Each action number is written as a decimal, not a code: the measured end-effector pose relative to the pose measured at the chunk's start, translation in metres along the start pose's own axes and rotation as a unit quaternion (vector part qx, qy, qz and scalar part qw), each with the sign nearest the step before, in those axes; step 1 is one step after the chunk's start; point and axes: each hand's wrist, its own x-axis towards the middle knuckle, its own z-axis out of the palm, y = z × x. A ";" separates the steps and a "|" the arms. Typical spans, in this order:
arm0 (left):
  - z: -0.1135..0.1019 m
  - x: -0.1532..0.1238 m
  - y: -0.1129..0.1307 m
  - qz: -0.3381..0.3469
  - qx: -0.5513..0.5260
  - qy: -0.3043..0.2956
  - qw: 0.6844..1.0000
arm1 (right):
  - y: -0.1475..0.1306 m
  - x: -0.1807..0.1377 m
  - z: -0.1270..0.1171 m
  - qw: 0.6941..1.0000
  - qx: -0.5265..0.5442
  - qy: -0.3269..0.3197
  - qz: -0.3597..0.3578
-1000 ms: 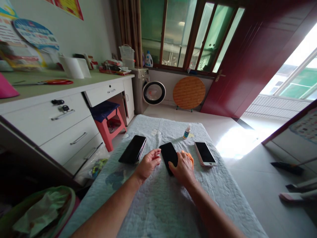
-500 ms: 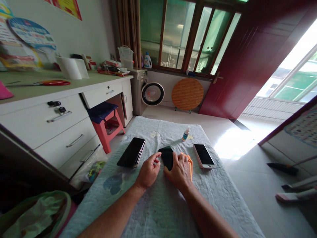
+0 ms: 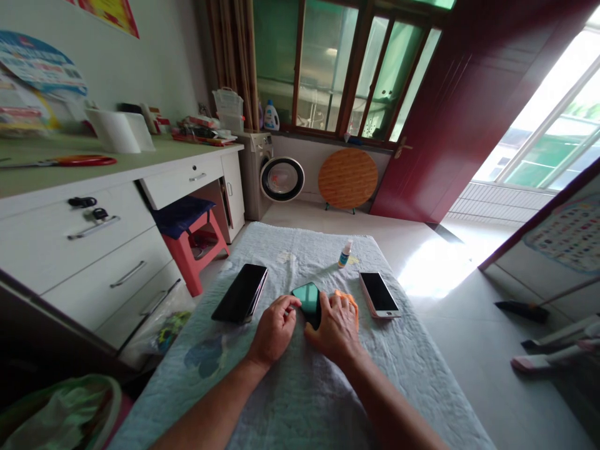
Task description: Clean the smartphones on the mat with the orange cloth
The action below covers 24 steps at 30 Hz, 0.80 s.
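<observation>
A black phone lies in the middle of a table covered with a pale quilted cloth. My left hand is curled, its fingertips pinching the phone's left edge. My right hand lies over the phone's right side and presses an orange cloth that shows beyond my fingers. Another black phone rests to the left. A white-rimmed phone rests to the right. A small spray bottle stands behind them.
A white desk with drawers runs along the left, a red stool tucked under it. A washing machine and a round wooden tabletop stand by the window. A bin with a green bag sits at lower left.
My right hand with the orange cloth has slid nearer along the middle phone, covering more of it. My left hand has closed in on the phone's left edge. The camera has dipped slightly.
</observation>
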 end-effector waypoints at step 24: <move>-0.005 0.000 0.001 -0.020 -0.032 0.039 0.998 | 0.139 0.042 -0.020 0.970 -0.031 0.041 0.238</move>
